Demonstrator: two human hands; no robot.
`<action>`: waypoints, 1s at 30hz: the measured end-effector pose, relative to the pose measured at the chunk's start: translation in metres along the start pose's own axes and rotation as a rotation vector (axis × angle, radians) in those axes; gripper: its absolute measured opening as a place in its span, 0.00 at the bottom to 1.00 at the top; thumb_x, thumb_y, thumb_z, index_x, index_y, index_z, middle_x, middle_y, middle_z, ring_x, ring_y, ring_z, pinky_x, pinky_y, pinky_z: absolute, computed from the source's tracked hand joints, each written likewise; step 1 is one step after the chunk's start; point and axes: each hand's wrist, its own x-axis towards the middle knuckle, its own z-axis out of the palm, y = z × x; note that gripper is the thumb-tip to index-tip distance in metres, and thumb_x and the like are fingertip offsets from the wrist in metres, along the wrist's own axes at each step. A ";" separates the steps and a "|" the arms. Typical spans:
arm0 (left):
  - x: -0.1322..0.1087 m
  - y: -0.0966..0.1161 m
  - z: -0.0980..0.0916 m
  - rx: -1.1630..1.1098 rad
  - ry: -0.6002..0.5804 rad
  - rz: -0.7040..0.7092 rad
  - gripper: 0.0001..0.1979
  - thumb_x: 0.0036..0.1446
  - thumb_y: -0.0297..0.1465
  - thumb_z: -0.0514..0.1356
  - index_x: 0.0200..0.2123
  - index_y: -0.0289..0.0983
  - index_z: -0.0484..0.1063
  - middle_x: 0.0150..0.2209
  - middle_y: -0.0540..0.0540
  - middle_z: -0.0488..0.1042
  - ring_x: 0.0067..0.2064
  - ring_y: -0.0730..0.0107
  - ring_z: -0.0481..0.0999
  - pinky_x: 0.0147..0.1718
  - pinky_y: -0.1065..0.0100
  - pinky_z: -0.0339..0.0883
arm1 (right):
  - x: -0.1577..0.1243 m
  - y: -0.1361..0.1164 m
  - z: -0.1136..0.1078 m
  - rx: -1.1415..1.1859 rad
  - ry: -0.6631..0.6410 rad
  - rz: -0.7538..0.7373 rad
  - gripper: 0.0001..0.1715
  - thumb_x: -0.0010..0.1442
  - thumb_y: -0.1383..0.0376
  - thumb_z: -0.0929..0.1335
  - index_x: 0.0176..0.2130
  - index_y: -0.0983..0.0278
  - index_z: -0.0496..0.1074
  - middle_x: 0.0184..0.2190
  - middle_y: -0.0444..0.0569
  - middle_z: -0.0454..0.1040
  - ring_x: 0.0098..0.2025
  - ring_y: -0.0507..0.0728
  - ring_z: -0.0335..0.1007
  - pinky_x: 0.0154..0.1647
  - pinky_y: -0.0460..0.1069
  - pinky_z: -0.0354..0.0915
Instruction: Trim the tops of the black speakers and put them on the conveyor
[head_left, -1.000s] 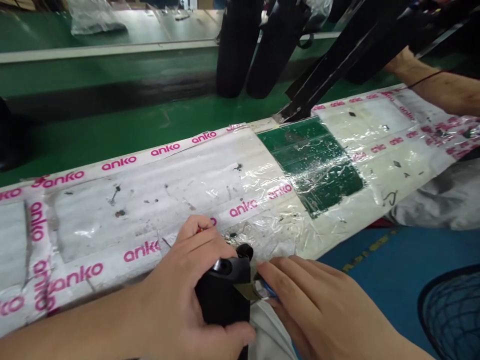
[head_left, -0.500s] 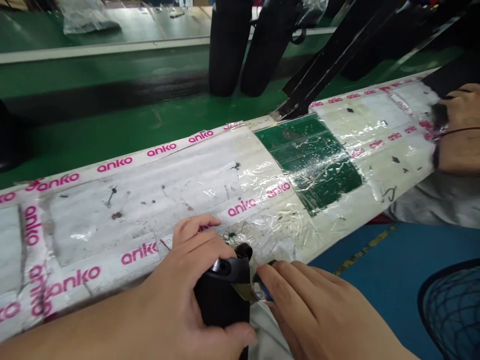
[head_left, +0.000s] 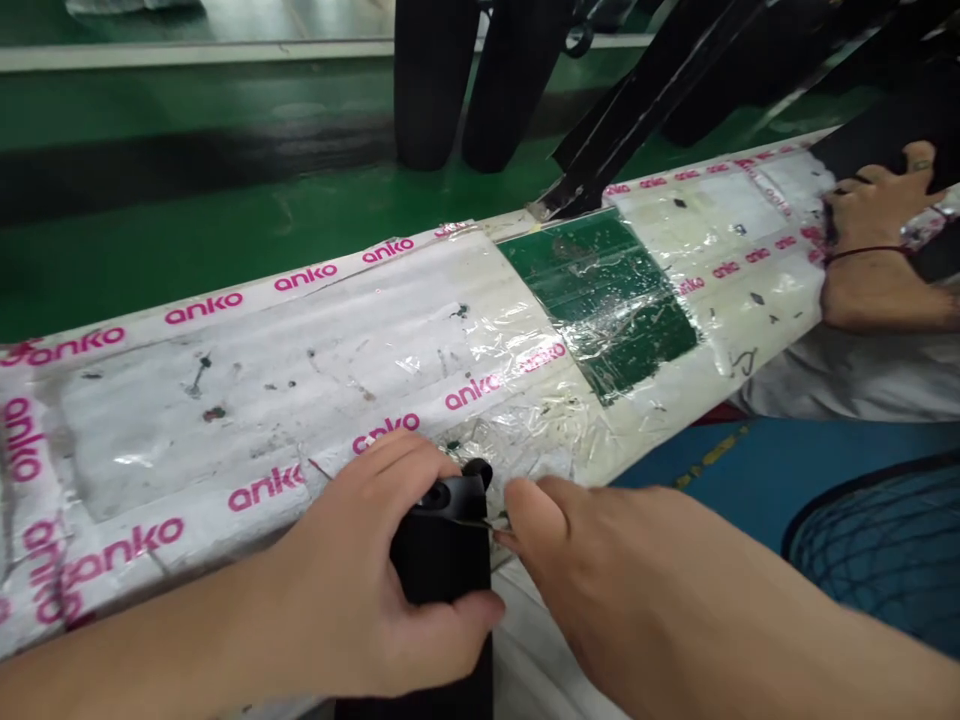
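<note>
My left hand [head_left: 390,570] is wrapped around a long black plastic part [head_left: 442,560], gripping it near its upper end at the bench's front edge. On that end are a dark round hole and a small rounded lug. My right hand [head_left: 600,560] is closed just right of the part's top. From its fingers a thin blade-like tool [head_left: 480,522] reaches against the part's edge; its handle is hidden in my grip.
A bench edge [head_left: 405,340] wrapped in white sheeting and pink-lettered tape runs across. Behind it, several black parts [head_left: 431,90] stand on a green surface [head_left: 247,200]. A co-worker's hand [head_left: 877,210] rests at right, above a black mesh basket [head_left: 885,550] and blue floor.
My right hand has turned and risen slightly along the part's top edge, and the blade now shows only as a thin line. The co-worker's hand has opened out. The view has shifted.
</note>
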 end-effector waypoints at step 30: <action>-0.014 -0.032 -0.008 -0.029 -0.170 -0.041 0.35 0.50 0.50 0.75 0.56 0.45 0.69 0.64 0.38 0.65 0.72 0.36 0.57 0.62 0.42 0.66 | -0.061 -0.026 0.096 1.914 0.314 0.537 0.29 0.57 0.45 0.77 0.45 0.55 0.62 0.31 0.38 0.61 0.31 0.53 0.57 0.32 0.49 0.58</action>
